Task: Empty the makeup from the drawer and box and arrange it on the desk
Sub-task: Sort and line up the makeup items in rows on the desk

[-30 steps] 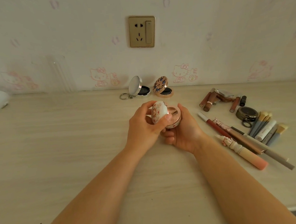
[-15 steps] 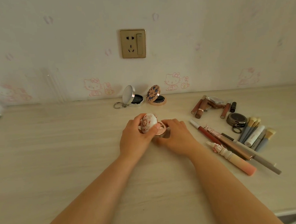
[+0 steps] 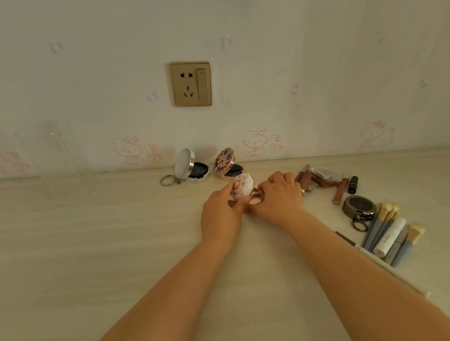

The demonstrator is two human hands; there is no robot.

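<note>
- Step in hand, by my reading: setting the opened floral compact [image 3: 242, 189] down in the row, just beyond the fingertips from two open compacts [image 3: 226, 165]
- Left hand [image 3: 223, 213] pinches its raised lid; right hand [image 3: 280, 198] curls round its base
- Next move: release gently so it stands open, clear of the lip glosses [image 3: 338, 191] right of the right hand

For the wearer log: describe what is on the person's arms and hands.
Both forearms are bare as far as the frame shows, with no sleeves in view. The left hand and the right hand wear no gloves, and no watch, bracelet or ring shows on either. The nails are too small to judge.
</note>
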